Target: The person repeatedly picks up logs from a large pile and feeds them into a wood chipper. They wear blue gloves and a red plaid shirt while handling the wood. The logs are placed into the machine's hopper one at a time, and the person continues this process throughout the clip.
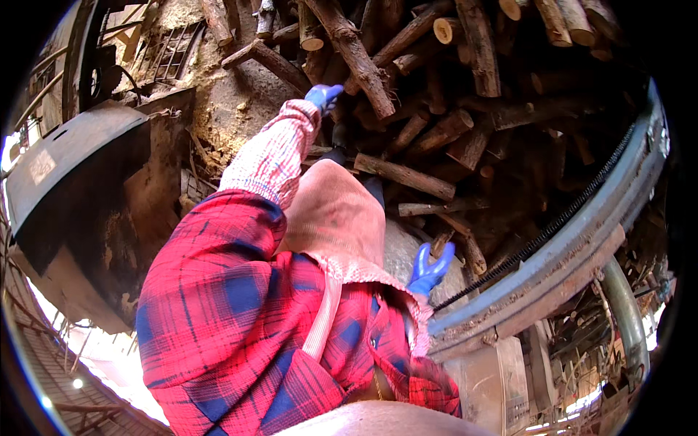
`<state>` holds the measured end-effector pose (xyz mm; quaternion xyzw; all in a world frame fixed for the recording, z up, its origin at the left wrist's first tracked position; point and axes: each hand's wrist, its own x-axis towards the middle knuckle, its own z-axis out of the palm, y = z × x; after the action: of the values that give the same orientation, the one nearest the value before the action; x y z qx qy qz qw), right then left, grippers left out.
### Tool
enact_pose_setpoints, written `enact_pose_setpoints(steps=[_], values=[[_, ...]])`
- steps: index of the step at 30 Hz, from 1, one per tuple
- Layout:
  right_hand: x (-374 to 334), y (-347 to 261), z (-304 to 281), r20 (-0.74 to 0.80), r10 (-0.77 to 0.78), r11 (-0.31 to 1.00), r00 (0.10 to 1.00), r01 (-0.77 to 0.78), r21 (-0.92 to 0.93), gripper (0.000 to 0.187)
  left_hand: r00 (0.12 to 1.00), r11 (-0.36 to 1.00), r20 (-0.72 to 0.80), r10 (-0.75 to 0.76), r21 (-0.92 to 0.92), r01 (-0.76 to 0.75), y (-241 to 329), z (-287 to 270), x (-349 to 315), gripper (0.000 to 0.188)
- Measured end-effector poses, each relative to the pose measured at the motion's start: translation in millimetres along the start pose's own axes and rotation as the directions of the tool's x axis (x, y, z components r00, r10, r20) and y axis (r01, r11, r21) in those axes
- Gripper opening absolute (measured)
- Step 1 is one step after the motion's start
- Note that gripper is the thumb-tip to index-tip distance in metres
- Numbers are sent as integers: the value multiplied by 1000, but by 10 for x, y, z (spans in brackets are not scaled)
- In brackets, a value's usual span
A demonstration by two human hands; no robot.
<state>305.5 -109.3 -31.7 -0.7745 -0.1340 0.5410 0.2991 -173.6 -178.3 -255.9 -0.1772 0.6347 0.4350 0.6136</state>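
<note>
My left hand, in a blue glove under a red-and-white checked sleeve cover, reaches out to the woodpile. Its fingers point right, close to the lower end of a slanting log; whether they touch it I cannot tell. Nothing shows in its grasp. Lower and to the right, my right hand wears a matching blue glove. It is open, thumb and fingers spread apart, with nothing in it. Just beyond that hand lie a short log and other loose logs. A longer log rests between my two hands.
A heap of cut logs rises ahead. Along the right curves a blue-grey metal rail with a black chain-like strip on its inner side. A large sheet-metal housing stands at left, beside a rough earthen wall.
</note>
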Motion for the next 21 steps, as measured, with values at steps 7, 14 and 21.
enact_pose_setpoints(steps=[7, 14, 21], values=[[-279, 990, -194, 255, -205, 462, 945, 323, -826, 67, 758, 968, -605, 243, 206, -146, 210, 96, 1949, 58], [-230, 1031, -92, 2, -3, 887, 1000, 3, -463, 71, 934, 929, 16, 358, -108, -354, 115, 67, 1493, 51], [199, 847, 81, 425, 61, 949, 903, 80, -306, 60, 926, 951, 352, 138, 215, -224, 223, 342, -690, 65]])
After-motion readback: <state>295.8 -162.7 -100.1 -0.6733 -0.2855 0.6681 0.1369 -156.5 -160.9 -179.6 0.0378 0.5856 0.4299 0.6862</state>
